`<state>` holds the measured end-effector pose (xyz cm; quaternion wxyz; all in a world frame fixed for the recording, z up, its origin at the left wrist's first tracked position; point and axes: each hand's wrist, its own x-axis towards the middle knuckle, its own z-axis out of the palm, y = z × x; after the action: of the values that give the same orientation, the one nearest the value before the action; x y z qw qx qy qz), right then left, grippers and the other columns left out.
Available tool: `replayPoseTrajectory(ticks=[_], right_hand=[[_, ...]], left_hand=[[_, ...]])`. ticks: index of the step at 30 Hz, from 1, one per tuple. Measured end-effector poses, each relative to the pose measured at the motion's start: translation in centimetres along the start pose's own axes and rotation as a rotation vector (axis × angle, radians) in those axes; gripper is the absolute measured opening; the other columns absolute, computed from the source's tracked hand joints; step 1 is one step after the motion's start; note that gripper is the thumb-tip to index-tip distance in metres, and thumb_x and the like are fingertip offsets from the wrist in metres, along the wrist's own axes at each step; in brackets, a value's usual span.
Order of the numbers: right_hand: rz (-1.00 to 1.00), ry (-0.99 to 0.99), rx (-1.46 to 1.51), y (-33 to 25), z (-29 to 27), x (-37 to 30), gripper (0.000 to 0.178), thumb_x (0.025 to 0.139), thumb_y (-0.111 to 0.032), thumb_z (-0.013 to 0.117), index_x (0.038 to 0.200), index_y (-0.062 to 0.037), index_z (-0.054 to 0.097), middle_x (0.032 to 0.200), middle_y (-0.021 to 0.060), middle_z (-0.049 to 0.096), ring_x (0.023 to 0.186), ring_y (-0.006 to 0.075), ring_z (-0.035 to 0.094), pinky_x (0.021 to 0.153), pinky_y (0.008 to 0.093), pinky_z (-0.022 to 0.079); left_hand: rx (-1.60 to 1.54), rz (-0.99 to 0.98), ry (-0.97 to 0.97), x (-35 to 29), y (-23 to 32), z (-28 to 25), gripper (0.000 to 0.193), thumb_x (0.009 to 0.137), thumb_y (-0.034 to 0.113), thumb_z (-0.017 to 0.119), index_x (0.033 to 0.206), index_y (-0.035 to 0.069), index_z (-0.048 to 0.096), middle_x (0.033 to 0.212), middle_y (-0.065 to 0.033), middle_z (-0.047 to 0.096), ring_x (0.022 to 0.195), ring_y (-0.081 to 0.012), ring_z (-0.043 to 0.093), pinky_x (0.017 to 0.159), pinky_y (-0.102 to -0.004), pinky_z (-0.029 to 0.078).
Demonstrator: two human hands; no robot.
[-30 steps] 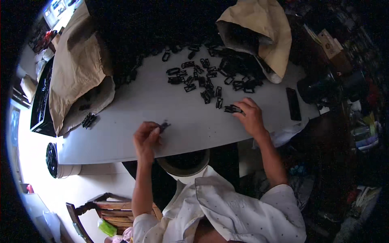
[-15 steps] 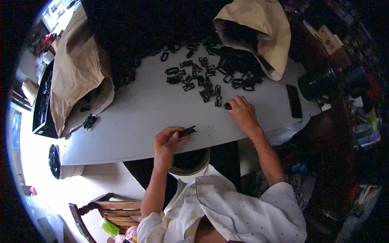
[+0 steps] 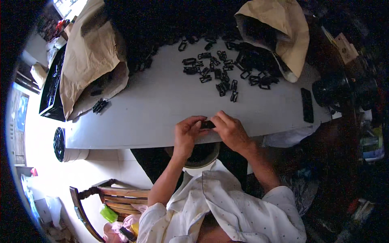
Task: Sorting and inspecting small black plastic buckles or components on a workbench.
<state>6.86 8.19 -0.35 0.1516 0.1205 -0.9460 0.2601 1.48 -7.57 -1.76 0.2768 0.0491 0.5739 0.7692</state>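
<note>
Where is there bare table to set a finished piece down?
The widest bare patch of the white table runs between the left paper bag and the hands, below the scattered black clips. Crowded: the clip pile by the right bag.

On the flat grey table (image 3: 154,109), a scatter of small black plastic buckles (image 3: 214,73) lies at twelve o'clock, a crumpled brown paper bag (image 3: 279,28) at two, another brown paper sack (image 3: 87,60) at ten.
</note>
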Motion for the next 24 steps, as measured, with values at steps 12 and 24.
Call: replayPoseTrajectory(ticks=[12,24], right_hand=[[0.024,0.005,-0.071,-1.4,0.8,-0.5,0.015,0.076,-0.003,0.049,0.089,0.0032,0.050,0.088,0.0143,0.049,0.075,0.0292,0.058,0.062,0.0352,0.049],[0.206,-0.047,0.477,-1.2,1.4,-1.3,0.041,0.070,-0.025,0.070,0.094,0.0007,0.050,0.092,0.0173,0.049,0.089,0.0341,0.052,0.074,0.0397,0.044]], left_hand=[[0.396,0.164,0.008,-0.9,0.2,1.0,0.020,0.082,-0.002,0.050,0.100,-0.004,0.059,0.083,-0.0058,0.062,0.078,-0.0093,0.056,0.071,-0.0241,0.047],[0.008,0.126,-0.068,-2.5,0.6,0.6,0.026,0.078,-0.001,0.054,0.103,-0.004,0.057,0.097,-0.0088,0.060,0.091,-0.0149,0.055,0.082,-0.0262,0.043]])
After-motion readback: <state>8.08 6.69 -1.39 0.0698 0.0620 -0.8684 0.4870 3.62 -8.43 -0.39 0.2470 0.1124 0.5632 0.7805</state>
